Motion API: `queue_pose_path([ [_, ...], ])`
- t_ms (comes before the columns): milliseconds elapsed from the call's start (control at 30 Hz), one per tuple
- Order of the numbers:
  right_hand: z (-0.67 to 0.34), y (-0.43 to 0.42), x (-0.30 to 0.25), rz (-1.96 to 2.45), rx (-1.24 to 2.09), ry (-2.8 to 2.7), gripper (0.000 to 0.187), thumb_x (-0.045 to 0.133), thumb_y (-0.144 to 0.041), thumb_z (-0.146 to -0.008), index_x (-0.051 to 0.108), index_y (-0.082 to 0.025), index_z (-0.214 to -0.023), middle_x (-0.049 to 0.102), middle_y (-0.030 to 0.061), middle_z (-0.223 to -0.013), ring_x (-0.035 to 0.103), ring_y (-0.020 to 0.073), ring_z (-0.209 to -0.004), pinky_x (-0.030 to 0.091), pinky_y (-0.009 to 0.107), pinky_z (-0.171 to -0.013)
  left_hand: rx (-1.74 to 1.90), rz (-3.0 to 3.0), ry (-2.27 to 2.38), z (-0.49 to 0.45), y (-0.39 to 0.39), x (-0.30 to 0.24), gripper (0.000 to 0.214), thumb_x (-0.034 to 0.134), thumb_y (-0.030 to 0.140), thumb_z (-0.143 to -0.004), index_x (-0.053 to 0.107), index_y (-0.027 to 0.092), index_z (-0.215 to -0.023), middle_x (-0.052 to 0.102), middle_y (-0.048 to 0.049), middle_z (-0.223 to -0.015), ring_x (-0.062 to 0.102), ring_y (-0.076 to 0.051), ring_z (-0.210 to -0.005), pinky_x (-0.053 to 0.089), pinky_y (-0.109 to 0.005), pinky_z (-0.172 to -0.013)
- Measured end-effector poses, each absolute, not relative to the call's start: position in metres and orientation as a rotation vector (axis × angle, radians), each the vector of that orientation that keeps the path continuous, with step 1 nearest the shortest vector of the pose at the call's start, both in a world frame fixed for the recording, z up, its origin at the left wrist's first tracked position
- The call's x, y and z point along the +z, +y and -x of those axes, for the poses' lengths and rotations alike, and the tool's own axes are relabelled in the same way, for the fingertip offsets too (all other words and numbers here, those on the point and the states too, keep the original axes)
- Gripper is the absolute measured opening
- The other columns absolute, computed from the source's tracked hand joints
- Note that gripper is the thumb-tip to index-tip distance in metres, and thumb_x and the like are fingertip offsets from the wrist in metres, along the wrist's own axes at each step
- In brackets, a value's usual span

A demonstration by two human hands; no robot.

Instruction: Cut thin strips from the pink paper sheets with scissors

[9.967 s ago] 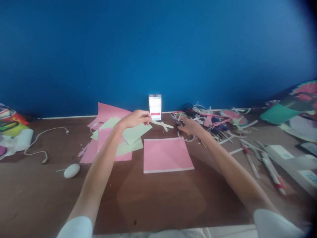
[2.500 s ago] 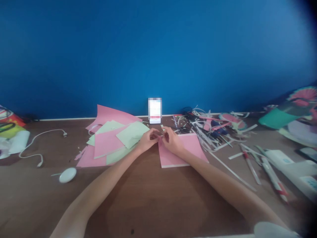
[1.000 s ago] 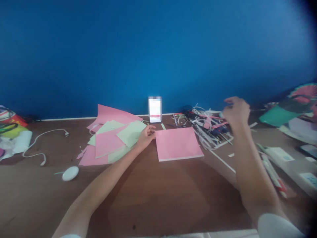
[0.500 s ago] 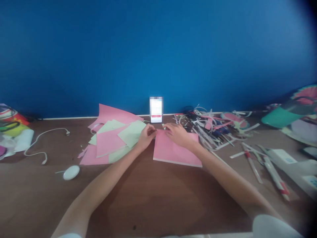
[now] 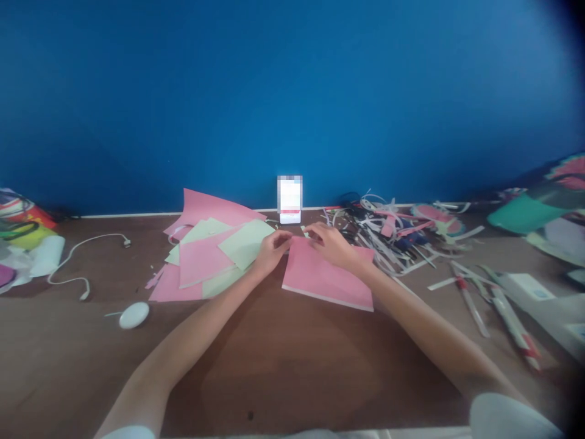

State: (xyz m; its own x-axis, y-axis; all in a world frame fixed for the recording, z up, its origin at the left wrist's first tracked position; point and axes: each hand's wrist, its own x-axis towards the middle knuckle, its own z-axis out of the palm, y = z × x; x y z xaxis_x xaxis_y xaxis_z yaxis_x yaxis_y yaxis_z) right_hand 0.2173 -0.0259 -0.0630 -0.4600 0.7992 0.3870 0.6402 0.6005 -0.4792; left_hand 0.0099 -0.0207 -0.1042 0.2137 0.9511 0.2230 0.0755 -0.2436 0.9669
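A pink sheet of paper [image 5: 325, 277] with a pale strip along its near edge lies on the brown table, slightly turned. At its far left corner, my left hand [image 5: 273, 249] is closed, thumb and fingertips pinching the paper edge. My right hand [image 5: 336, 245] is over the far edge of the same sheet, fingers bent and apart; its palm and wrist cover part of the paper. Whether the right fingertips press on the paper is hard to see.
Left of my hands lies a pile of pink and light green paper [image 5: 208, 259]. A lit phone [image 5: 290, 201] stands against the blue wall. Paper strips [image 5: 388, 235] are heaped to the right, near a cutter knife [image 5: 470, 305]. A white cable [image 5: 86, 244] and a white disc [image 5: 134, 315] lie left.
The pink sheet has turned slightly, its near right corner coming a little closer to me. My right hand has shifted slightly right and up, fingers lifted a bit. My left hand stays at the corner.
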Motion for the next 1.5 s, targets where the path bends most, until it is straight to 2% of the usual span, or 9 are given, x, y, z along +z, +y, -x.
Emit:
queue_pose_path([
  [233, -0.215, -0.031, -0.058, 1.088, 0.289, -2.345, 0.035, 0.042, -0.008, -0.087, 0.056, -0.020, -0.117, 0.060, 0.0095, -0.108, 0.058, 0.0227, -0.096, 0.044, 0.034, -0.082, 1.121, -1.612, 1.012, -0.009, -0.022, -0.100, 0.024, 0.064, 0.039, -0.080, 0.060, 0.017, -0.090, 0.061, -0.0020, -0.086, 0.057, -0.013, -0.077, 0.047, -0.026, -0.071],
  [367, -0.214, -0.033, -0.054, 1.081, 0.203, -2.416, 0.034, 0.040, -0.007, -0.089, 0.057, -0.018, -0.116, 0.060, 0.0099, -0.106, 0.057, 0.0223, -0.095, 0.043, 0.033, -0.080, 1.087, -1.651, 1.028, -0.009, -0.021, -0.101, 0.024, 0.063, 0.040, -0.081, 0.057, 0.018, -0.086, 0.058, -0.0010, -0.082, 0.055, -0.013, -0.074, 0.045, -0.025, -0.069],
  [533, -0.215, -0.032, -0.051, 1.025, 0.174, -2.463, 0.033, 0.039, -0.005, -0.089, 0.063, -0.019, -0.108, 0.060, 0.0090, -0.100, 0.057, 0.0201, -0.091, 0.042, 0.030, -0.076, 1.126, -1.607, 1.057, -0.011, -0.022, -0.100, 0.028, 0.065, 0.041, -0.079, 0.050, 0.020, -0.089, 0.056, 0.0005, -0.082, 0.055, -0.013, -0.074, 0.044, -0.025, -0.068],
  [700, -0.217, -0.030, -0.052, 1.024, 0.187, -2.450, 0.031, 0.041, -0.007, -0.090, 0.065, -0.018, -0.105, 0.060, 0.0087, -0.096, 0.056, 0.0198, -0.089, 0.042, 0.030, -0.076, 1.121, -1.735, 1.020, -0.012, -0.027, -0.094, 0.022, 0.059, 0.040, -0.084, 0.055, 0.020, -0.091, 0.058, -0.0008, -0.085, 0.055, -0.014, -0.078, 0.045, -0.026, -0.073],
  [867, -0.218, -0.030, -0.053, 1.036, 0.214, -2.437, 0.031, 0.042, -0.005, -0.088, 0.065, -0.019, -0.102, 0.061, 0.0075, -0.098, 0.057, 0.0187, -0.089, 0.041, 0.029, -0.078, 1.082, -1.829, 1.036, -0.012, -0.031, -0.090, 0.025, 0.049, 0.039, -0.090, 0.063, 0.020, -0.100, 0.064, -0.0051, -0.099, 0.059, -0.019, -0.090, 0.046, -0.029, -0.080],
  [1067, -0.214, -0.032, -0.053, 1.043, 0.197, -2.451, 0.028, 0.042, -0.004, -0.087, 0.065, -0.018, -0.097, 0.062, 0.0072, -0.097, 0.057, 0.0183, -0.086, 0.041, 0.028, -0.075, 1.067, -2.001, 1.060, -0.013, -0.035, -0.087, 0.021, 0.055, 0.039, -0.088, 0.065, 0.020, -0.090, 0.063, -0.0043, -0.090, 0.057, -0.017, -0.080, 0.044, -0.028, -0.074],
  [1200, -0.215, -0.033, -0.051, 1.076, 0.224, -2.445, 0.028, 0.044, -0.009, -0.089, 0.062, -0.021, -0.108, 0.064, 0.0067, -0.104, 0.059, 0.0189, -0.089, 0.041, 0.028, -0.074, 1.108, -1.978, 1.125, -0.013, -0.034, -0.089, 0.020, 0.054, 0.037, -0.089, 0.062, 0.019, -0.086, 0.062, -0.0032, -0.086, 0.056, -0.016, -0.077, 0.043, -0.028, -0.073],
  [1300, -0.219, -0.032, -0.048, 1.120, 0.251, -2.436, 0.029, 0.043, -0.014, -0.092, 0.060, -0.023, -0.113, 0.065, 0.0055, -0.108, 0.061, 0.0192, -0.090, 0.041, 0.028, -0.073, 1.105, -1.887, 1.142, -0.011, -0.030, -0.093, 0.021, 0.055, 0.039, -0.087, 0.062, 0.020, -0.087, 0.064, -0.0034, -0.090, 0.057, -0.017, -0.081, 0.044, -0.028, -0.074],
  [1500, -0.224, -0.030, -0.046, 1.134, 0.243, -2.473, 0.024, 0.042, -0.017, -0.093, 0.065, -0.022, -0.100, 0.068, 0.0044, -0.098, 0.060, 0.0178, -0.083, 0.039, 0.027, -0.069, 1.041, -1.775, 1.092, -0.008, -0.022, -0.101, 0.023, 0.055, 0.036, -0.087, 0.065, 0.021, -0.101, 0.066, -0.0041, -0.095, 0.060, -0.019, -0.088, 0.046, -0.029, -0.076],
])
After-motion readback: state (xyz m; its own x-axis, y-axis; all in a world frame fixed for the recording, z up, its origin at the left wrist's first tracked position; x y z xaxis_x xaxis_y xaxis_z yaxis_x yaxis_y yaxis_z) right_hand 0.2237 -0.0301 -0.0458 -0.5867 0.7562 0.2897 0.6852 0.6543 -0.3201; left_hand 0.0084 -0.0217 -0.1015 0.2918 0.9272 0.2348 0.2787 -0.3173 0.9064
